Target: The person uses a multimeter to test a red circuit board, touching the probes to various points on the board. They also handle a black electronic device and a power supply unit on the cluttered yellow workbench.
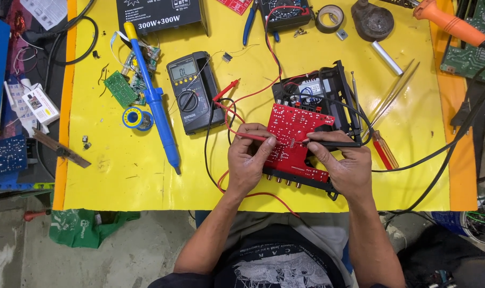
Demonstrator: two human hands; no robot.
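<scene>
A red circuit board [293,125] lies tilted over a black chassis [338,88] on the yellow table [125,176]. My left hand [247,160] pinches a red test probe [253,137], its tip on the board's middle. From the other side, my right hand [346,165] presses a black test probe [338,144] against the same spot. Red and black leads run back to a dark multimeter [191,90] at the board's left.
A blue desoldering pump [154,101], a solder spool [134,117] and a green board [119,88] lie at left. A black amplifier box [159,15], pliers [249,21], a tape roll [329,17], an orange soldering iron [450,22], tweezers [394,93] and a red screwdriver [384,152] surround the work.
</scene>
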